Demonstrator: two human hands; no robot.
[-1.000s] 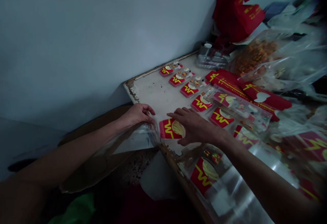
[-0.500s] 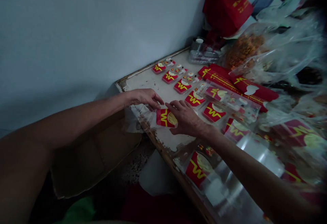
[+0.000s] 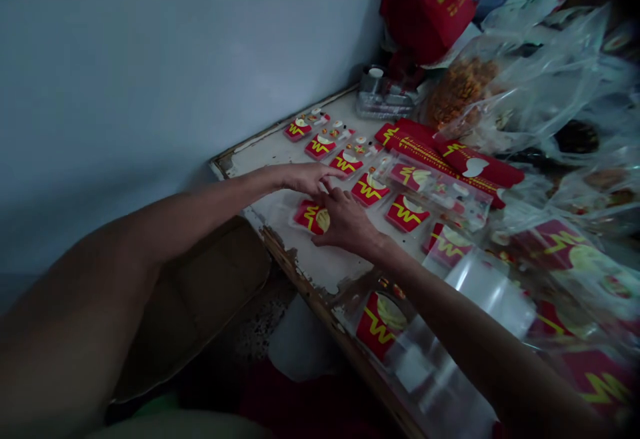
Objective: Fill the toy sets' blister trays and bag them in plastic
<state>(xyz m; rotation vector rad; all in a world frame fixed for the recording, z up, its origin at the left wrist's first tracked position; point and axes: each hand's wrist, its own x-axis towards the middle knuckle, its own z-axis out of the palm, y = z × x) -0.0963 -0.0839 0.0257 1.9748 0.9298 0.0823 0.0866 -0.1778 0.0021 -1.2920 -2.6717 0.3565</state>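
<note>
A red packet with a yellow zigzag and a pale oval, in clear plastic, lies near the table's left edge. My right hand is closed over its right end, thumb at the near side and fingers at the far side. Just beyond it, my left hand has its index finger stretched out to the right, and its fingertips meet those of my right hand. Whether the left fingers touch the plastic is hidden. Similar red packets with small coloured pieces above them lie in a slanting row beyond my hands.
A larger clear pack and red printed strips lie right of the row. Clear bags, one with orange-brown bits, crowd the right side. A red bag stands at the back, and a cardboard box sits below the table edge.
My left hand has moved from the packet's upper left side rightward to my right fingertips, its index finger now extended. The packet lies a little tilted, further under my right hand.
</note>
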